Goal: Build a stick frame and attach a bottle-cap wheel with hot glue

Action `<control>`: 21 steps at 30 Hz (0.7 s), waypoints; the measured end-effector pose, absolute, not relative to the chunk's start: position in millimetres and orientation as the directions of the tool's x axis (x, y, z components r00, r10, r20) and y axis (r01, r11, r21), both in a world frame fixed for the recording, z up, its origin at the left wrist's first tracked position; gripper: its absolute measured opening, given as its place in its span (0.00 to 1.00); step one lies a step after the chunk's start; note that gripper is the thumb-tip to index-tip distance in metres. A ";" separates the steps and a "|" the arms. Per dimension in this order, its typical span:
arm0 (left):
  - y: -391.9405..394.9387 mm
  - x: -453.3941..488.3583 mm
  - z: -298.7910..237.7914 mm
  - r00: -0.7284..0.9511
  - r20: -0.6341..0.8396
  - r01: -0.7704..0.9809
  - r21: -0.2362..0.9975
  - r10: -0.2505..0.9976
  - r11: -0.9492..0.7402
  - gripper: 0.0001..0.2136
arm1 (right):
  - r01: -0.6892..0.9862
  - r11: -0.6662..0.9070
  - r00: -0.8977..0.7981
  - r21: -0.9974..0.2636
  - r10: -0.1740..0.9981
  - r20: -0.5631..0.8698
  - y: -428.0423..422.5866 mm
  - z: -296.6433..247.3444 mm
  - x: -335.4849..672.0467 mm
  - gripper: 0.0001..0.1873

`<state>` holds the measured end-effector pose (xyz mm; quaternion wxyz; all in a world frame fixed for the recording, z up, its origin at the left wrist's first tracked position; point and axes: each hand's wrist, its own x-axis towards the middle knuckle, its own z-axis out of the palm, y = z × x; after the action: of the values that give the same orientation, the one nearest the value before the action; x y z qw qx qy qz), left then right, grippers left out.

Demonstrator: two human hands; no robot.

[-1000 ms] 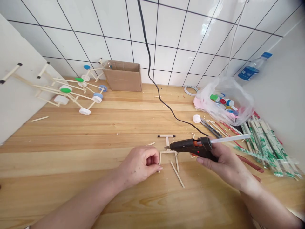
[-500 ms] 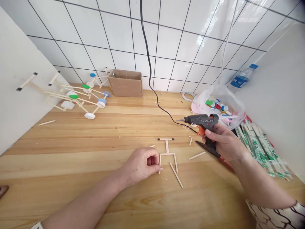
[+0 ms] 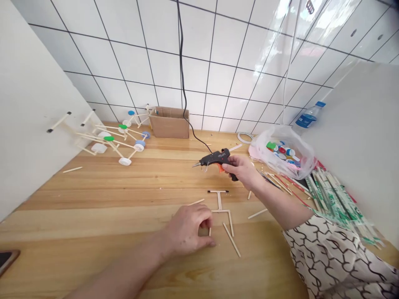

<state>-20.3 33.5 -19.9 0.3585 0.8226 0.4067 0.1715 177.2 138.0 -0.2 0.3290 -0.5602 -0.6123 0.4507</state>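
My right hand (image 3: 243,169) grips a black glue gun (image 3: 213,158) with an orange trigger, held above the wooden table (image 3: 124,195) with its nozzle pointing left. A small frame of thin wooden sticks (image 3: 222,207) lies on the table nearer to me. My left hand (image 3: 188,230) rests on the table with its fingers curled, and its fingertips press on the left leg of that stick frame. A loose stick (image 3: 231,239) lies just right of the hand.
Stick models with bottle-cap wheels (image 3: 118,141) stand at the back left beside a cardboard box (image 3: 170,122). A plastic bag of bottle caps (image 3: 282,151), a tape roll (image 3: 245,137), a water bottle (image 3: 307,118) and wrapped chopsticks (image 3: 336,195) lie on the right. A black cord (image 3: 182,83) hangs down the tiled wall.
My right hand has lifted the glue gun off the stick frame and carried it back and to the left. The left hand has stayed on the frame. The camera has tilted up.
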 end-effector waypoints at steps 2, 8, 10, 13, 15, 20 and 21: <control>33.3 -19.8 -21.0 0.607 -0.005 0.551 0.723 0.795 -0.416 0.12 | 0.472 -0.018 -0.159 -0.881 0.982 -0.105 140.1 -6.4 165.5 0.11; 32.7 -19.8 -23.6 0.606 0.007 0.548 0.721 0.795 -0.424 0.12 | 0.728 0.032 -0.136 -0.685 0.986 -0.099 140.7 -13.4 143.7 0.08; 32.7 -19.9 -24.0 0.604 0.007 0.546 0.724 0.797 -0.421 0.12 | 0.788 0.049 -0.135 -0.613 0.986 -0.095 139.6 -13.9 139.4 0.09; 32.6 -20.1 -23.7 0.600 0.003 0.547 0.728 0.800 -0.413 0.12 | 0.856 0.069 -0.129 -0.513 0.988 -0.082 134.8 -10.1 133.4 0.11; 32.1 -20.1 -23.0 0.599 0.001 0.550 0.726 0.801 -0.413 0.12 | 0.885 0.088 -0.131 -0.457 0.989 -0.064 127.8 -1.7 130.3 0.12; 29.7 -19.4 -21.8 0.593 0.019 0.553 0.717 0.805 -0.424 0.11 | 0.906 0.185 -0.195 -0.382 0.981 0.012 88.8 29.9 139.8 0.06; 29.4 -19.3 -22.0 0.590 0.023 0.551 0.719 0.807 -0.423 0.11 | 0.901 0.203 -0.213 -0.382 0.977 0.018 77.3 33.5 146.2 0.05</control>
<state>-19.3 29.4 -22.0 0.3438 0.8227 0.4125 0.1863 146.2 77.3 33.5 0.1292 -0.6140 -0.7648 0.1463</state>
